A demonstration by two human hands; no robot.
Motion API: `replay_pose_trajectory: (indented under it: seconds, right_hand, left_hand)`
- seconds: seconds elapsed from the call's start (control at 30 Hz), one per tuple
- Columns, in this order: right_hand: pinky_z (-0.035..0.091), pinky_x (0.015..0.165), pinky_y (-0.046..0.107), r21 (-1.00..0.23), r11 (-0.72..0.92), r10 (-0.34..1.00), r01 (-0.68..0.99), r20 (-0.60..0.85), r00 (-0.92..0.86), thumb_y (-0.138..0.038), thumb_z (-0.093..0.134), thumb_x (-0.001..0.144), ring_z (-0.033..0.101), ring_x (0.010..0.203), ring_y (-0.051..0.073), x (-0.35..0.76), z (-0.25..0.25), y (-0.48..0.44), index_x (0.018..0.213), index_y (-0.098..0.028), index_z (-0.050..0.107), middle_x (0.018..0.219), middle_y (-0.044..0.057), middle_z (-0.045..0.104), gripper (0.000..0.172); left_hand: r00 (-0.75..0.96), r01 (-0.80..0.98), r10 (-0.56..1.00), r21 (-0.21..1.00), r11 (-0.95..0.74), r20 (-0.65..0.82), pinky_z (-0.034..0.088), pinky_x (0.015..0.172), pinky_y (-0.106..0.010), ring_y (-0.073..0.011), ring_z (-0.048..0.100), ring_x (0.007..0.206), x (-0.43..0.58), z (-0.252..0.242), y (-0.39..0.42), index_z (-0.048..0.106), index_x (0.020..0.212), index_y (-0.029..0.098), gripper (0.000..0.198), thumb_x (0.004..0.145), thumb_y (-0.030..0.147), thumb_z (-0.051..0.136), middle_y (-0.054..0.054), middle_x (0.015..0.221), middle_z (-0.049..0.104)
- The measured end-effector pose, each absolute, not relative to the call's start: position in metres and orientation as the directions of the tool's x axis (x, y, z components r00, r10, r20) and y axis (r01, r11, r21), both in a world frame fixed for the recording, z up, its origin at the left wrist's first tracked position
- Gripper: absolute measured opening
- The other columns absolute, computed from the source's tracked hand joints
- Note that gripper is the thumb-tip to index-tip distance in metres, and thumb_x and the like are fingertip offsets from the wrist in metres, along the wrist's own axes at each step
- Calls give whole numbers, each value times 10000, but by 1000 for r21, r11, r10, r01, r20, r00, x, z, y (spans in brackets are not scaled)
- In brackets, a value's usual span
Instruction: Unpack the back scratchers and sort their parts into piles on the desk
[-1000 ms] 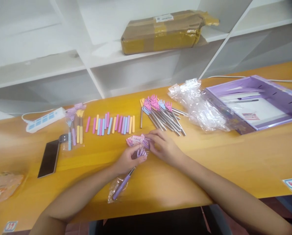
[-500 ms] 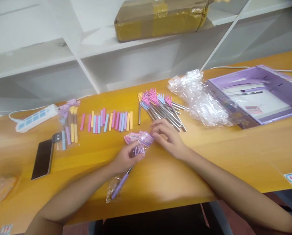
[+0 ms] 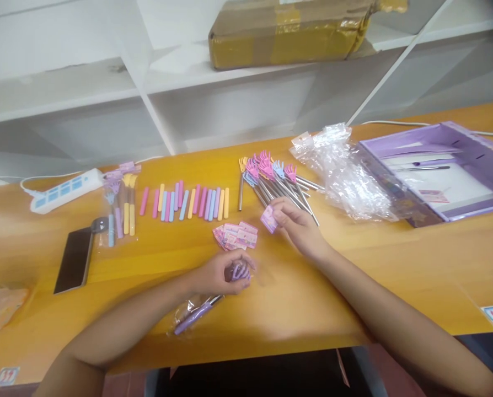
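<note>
My left hand (image 3: 225,273) is closed around the head end of a purple back scratcher (image 3: 194,318) in a clear plastic bag; its purple handle points down and left. Between the thumb and fingers of my right hand (image 3: 294,223) is a small pink-and-purple card (image 3: 269,219), held up off the table. A little pile of similar pink cards (image 3: 236,236) lies just beyond my left hand. Beyond my right hand is a heap of metal-rod back scratchers (image 3: 277,179) with pink, blue and yellow claw heads. Coloured handle sleeves (image 3: 188,203) lie in a row to the left of it.
Bagged back scratchers (image 3: 121,212) lie at left near a phone (image 3: 73,259) and a white power strip (image 3: 67,190). Clear plastic bags (image 3: 346,176) are piled beside an open purple box (image 3: 437,204). A taped cardboard box (image 3: 288,38) sits on the shelf behind.
My right hand has lifted a card away from the pile. My left hand has drawn nearer to me with the bagged back scratcher, uncovering the cards. The view has shifted slightly.
</note>
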State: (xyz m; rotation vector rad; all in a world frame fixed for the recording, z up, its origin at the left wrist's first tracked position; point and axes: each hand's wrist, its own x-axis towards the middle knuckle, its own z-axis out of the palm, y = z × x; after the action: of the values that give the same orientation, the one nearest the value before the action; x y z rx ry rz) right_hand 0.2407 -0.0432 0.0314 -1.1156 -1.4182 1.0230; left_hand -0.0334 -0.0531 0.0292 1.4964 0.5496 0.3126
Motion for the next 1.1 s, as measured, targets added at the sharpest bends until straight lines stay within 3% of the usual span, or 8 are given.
replay_pose_trajectory:
  seconds: [0.13, 0.27, 0.43, 0.67, 0.77, 0.93, 1.03, 1.1]
  right_hand:
    - [523, 882, 378, -905, 206, 977, 372, 169, -128, -523, 613, 1075, 622, 926, 225, 222, 20, -44, 908, -212, 683, 969, 71, 634, 359]
    - [514, 890, 401, -746, 300, 952, 595, 277, -132, -321, 557, 1060, 617, 995, 257, 222, 35, -51, 1051, -200, 674, 1103, 124, 630, 168]
    - [452, 676, 275, -906, 323, 747, 273, 68, -661, -405, 620, 1048, 525, 723, 152, 229, 62, -66, 994, -201, 618, 848, 6, 593, 211]
    - [391, 652, 287, -829, 421, 894, 367, 312, -321, -526, 411, 1166, 468, 634, 131, 205, 82, -70, 749, -204, 499, 705, -9, 534, 535]
    - [349, 612, 311, -683, 546, 774, 484, 633, 21, -526, 467, 1152, 453, 604, 145, 224, 119, -61, 707, -215, 517, 661, -1, 504, 545]
    - [364, 562, 321, -596, 631, 613, 497, 775, 151, -471, 609, 1107, 491, 568, 141, 246, 175, -48, 737, -225, 641, 669, 12, 549, 446]
    - [314, 448, 281, -700, 677, 616, 227, 708, 345, -531, 658, 1073, 456, 505, 116, 241, 179, -46, 866, -249, 662, 698, -9, 542, 350]
    - [383, 443, 267, -842, 530, 842, 102, 536, 58, -547, 715, 1035, 520, 526, 114, 235, 172, -48, 990, -258, 684, 753, -12, 605, 294]
  left_hand:
    - [890, 155, 394, 965, 211, -229, 500, 754, -271, -143, 600, 779, -34, 35, -50, 650, 1252, 184, 500, 878, 429, 873, -28, 976, 672]
    - [857, 82, 448, 925, 371, -256, 452, 681, -242, -116, 554, 703, -31, 32, -51, 646, 1197, 162, 638, 761, 495, 971, 7, 859, 636]
    - [654, -134, 735, 929, 345, -178, 440, 652, -234, -121, 569, 710, -24, 17, -50, 667, 1184, 138, 714, 718, 582, 976, 0, 844, 630]
    - [879, -71, 457, 911, 406, -135, 559, 760, -299, -164, 699, 720, -26, 12, -49, 675, 959, 136, 578, 774, 615, 940, -46, 807, 724]
    - [937, -73, 337, 888, 454, -96, 598, 760, -336, -184, 738, 712, -27, 11, -49, 681, 1072, 141, 585, 832, 629, 895, -79, 858, 761]
    - [925, -34, 362, 920, 391, -120, 523, 633, -265, -127, 649, 634, -30, 11, -47, 691, 1070, 136, 591, 848, 652, 871, -52, 837, 724]
    - [911, 21, 392, 962, 273, -131, 427, 593, -232, -92, 547, 613, -30, 17, -48, 709, 993, 125, 564, 898, 671, 814, -11, 764, 640]
    - [909, 50, 390, 968, 247, -146, 389, 592, -237, -89, 489, 607, -29, 22, -48, 701, 942, 128, 575, 913, 697, 779, 20, 711, 561]
